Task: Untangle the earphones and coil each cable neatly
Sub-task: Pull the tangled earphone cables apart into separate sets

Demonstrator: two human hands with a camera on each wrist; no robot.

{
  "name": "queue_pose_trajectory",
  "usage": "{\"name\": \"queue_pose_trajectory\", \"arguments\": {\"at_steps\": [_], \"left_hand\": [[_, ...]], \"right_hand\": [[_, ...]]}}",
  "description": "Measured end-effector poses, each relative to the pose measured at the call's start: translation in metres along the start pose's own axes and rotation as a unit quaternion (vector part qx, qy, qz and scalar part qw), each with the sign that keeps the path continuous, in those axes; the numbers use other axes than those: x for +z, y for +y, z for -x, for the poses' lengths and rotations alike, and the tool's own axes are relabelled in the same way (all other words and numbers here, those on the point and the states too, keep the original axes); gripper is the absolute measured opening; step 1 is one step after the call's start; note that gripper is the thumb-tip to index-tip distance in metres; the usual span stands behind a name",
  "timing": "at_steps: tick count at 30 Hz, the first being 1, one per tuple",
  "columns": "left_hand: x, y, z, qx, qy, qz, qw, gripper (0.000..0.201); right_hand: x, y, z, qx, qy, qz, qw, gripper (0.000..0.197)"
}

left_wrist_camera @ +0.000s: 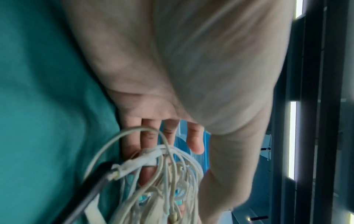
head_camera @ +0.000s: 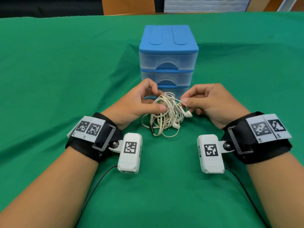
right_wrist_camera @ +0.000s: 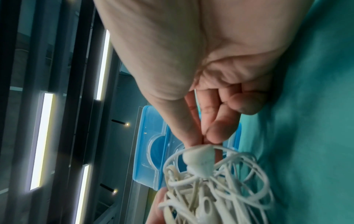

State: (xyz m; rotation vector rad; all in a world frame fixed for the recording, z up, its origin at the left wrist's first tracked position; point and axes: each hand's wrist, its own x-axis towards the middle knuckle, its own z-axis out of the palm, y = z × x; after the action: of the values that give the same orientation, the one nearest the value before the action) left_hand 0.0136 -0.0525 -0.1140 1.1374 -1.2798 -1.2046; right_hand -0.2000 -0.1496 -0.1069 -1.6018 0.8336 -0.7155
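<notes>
Earphones (head_camera: 166, 115): several white and cream sets knotted into one bundle, held between both hands just above the green tablecloth (head_camera: 57, 71), directly in front of the drawer unit, with the lowest loops trailing onto the cloth.

Right hand (head_camera: 212, 102): thumb and forefinger are pinched on a strand at the bundle's upper right edge; the right wrist view confirms the fingertips (right_wrist_camera: 216, 133) closed together on cable, with a white earbud (right_wrist_camera: 200, 160) just below them. The remaining fingers are curled under.

Left hand (head_camera: 133, 104): the thumb presses the bundle from the near side and the curled fingers close around its far side, so the mass is gripped. The left wrist view shows fingers (left_wrist_camera: 194, 137) behind the cables (picture blurred; exact contact cannot be confirmed).

Handling, as a judgement: the bundle is very light, limp and springy, and the thin cable will kink or tighten if pulled hard. Best purchase is likely a free end, such as the dark jack plug (head_camera: 151, 129) hanging at the lower left or an earbud, fed back through loops rather than tugged.

Surface: soft cloth, lightly creased, covering the whole table. Behind the hands stands a blue-topped three-drawer plastic organiser (head_camera: 167, 51), drawers closed. Beyond the table edge are wooden panels and a white brick wall; ceiling strip lights appear in both wrist views.
</notes>
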Motion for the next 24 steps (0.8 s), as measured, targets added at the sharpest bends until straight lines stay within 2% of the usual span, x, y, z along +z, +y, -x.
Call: {"name": "queue_pose_trajectory", "arguments": {"at_steps": [3,7,11,14,16,18,20,24], "left_hand": [[0.002,0.003,0.002,0.007,-0.016,-0.064,0.998,0.038],[0.004,0.007,0.001,0.022,-0.002,-0.161,0.987,0.019],[0.006,0.008,0.0,0.036,0.028,-0.181,0.982,0.013],[0.005,0.009,-0.001,0.045,0.035,-0.192,0.98,0.009],[0.005,0.009,-0.001,0.056,0.031,-0.185,0.981,0.009],[0.006,0.01,0.0,0.068,0.022,-0.187,0.98,0.006],[0.007,0.012,0.0,0.074,0.008,-0.193,0.978,0.007],[0.009,0.015,0.003,0.074,0.004,-0.196,0.978,0.007]], "right_hand": [[0.0,0.0,0.0,0.009,0.003,0.006,1.0,0.011],[0.001,-0.002,0.001,0.007,-0.003,0.016,1.0,0.01],[0.002,-0.005,0.002,0.006,0.017,0.017,1.0,0.014],[0.004,-0.01,0.003,-0.051,0.03,0.006,0.998,0.008],[0.005,-0.012,0.004,-0.105,0.006,0.007,0.994,0.02],[0.007,-0.013,0.005,-0.13,-0.034,0.021,0.991,0.031],[0.009,-0.015,0.007,-0.133,-0.062,0.046,0.988,0.033],[0.009,-0.015,0.006,-0.133,-0.063,0.074,0.986,0.027]]}}
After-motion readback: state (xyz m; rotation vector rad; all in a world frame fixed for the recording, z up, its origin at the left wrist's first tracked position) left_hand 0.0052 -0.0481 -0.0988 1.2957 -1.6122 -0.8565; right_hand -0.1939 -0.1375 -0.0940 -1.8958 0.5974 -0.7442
